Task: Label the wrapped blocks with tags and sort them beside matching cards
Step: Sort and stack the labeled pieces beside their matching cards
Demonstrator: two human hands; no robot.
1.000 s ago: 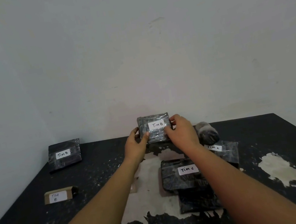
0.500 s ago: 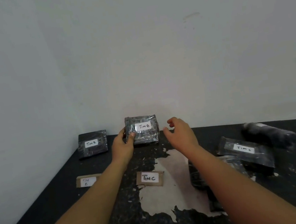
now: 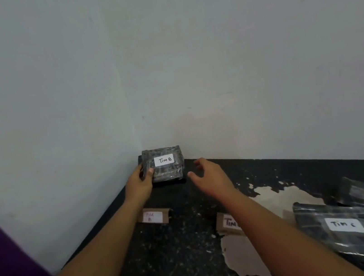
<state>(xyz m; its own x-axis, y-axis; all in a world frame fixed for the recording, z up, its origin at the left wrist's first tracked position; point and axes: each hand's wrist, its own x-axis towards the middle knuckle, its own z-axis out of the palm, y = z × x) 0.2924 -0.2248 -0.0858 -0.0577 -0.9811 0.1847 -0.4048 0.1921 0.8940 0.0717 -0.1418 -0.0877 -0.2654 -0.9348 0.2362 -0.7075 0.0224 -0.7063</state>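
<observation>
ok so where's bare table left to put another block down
Bare table lies between the Tim B card and the Tim C card, and behind them toward the right hand. The right side is crowded with overlapping Tim C blocks. The far corner holds the Tim B block in the left hand.

Ahead of your hands, two plain pale grey-white walls [image 3: 211, 61] meet in a corner, faintly scuffed, evenly and dimly lit. Under your hands, the black desk [image 3: 183, 245] runs into that corner; its top is speckled, with paint flaked off in pale patches [image 3: 242, 254] below your right hand. Far left of your left hand, a blurred purple shape [image 3: 2, 261].
</observation>
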